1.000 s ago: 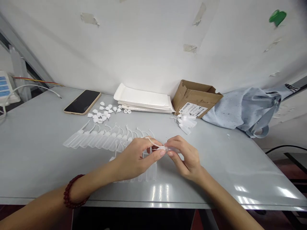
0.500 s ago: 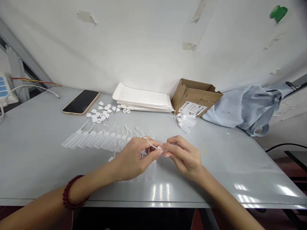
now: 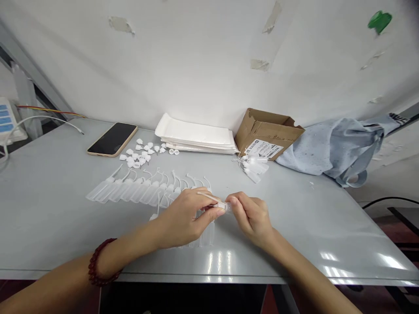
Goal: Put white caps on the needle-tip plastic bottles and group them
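Note:
Between my hands is a small clear plastic bottle (image 3: 228,208) with a white cap (image 3: 221,205) and a thin curved spout (image 3: 207,196). My left hand (image 3: 186,216) pinches the cap between thumb and fingers. My right hand (image 3: 252,216) is closed round the bottle's body, most of which its fingers hide. Beneath and behind my left hand lie several similar bottles (image 3: 134,190) in a row, their spouts pointing away from me. More bottles (image 3: 207,234) lie closer in, partly covered by my left hand.
Small white caps (image 3: 139,157) lie loose beside a phone (image 3: 113,139). White envelopes (image 3: 199,133) are stacked against the wall, next to an open cardboard box (image 3: 266,133). A few bottles (image 3: 253,168) lie before the box. A light blue cloth bag (image 3: 322,146) rests at the right.
My right hand has turned, its thumb now on top and its fingers curled round the bottle. The white cap shows more plainly in my left fingers.

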The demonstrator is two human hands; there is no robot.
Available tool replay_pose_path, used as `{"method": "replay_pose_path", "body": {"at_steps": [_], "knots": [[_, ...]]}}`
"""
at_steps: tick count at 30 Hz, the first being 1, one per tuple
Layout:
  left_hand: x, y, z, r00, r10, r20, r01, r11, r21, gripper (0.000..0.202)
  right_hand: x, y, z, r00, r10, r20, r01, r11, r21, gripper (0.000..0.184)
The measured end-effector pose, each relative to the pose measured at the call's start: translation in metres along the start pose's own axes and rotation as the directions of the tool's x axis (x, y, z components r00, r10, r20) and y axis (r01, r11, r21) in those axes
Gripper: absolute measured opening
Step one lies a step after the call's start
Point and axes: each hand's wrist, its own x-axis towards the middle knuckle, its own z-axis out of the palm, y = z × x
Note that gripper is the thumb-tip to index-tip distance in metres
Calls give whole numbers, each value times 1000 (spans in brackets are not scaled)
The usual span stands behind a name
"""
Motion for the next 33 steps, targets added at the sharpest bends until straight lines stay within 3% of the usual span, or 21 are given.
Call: {"method": "replay_pose_path", "body": {"at_steps": [4,8,10,12,14,16,18,21,26,30,33], "knots": [[0,-9,6,991,128,-33,-122,981,148,28,5,2,-1,971,181,154,-199,973,114,35],[2,-20,6,981,147,-125,-124,977,171,12,11,15,-5,899,339,276,-400,893,206,42],[4,-23,2,980,98,-175,-64,980,190,12,14,31,-11,884,426,193,-464,853,239,41],[5,-25,-6,977,18,-214,27,979,204,14,17,54,-19,876,483,19,-473,850,230,42],[6,-27,-14,963,-64,-260,119,972,204,16,17,83,-26,872,471,-132,-463,882,92,43],[7,-31,-23,942,-123,-311,194,958,209,18,16,113,-31,890,378,-254,-420,897,-137,40],[8,-38,-32,922,-139,-362,241,937,254,19,14,139,-33,892,322,-316,-417,856,-306,43],[9,-53,-47,895,-121,-429,302,873,383,20,11,161,-32,888,323,-326,-427,843,-326,42],[7,-71,-78,835,-196,-514,467,748,472,24,11,158,-32,869,360,-341,-450,860,-239,39],[3,-71,-95,829,-286,-480,534,659,530,32,10,142,-35,815,406,-413,-501,852,-151,38],[0,-77,-101,826,-325,-460,555,609,566,33,11,127,-36,824,375,-424,-466,874,-133,32]]}}
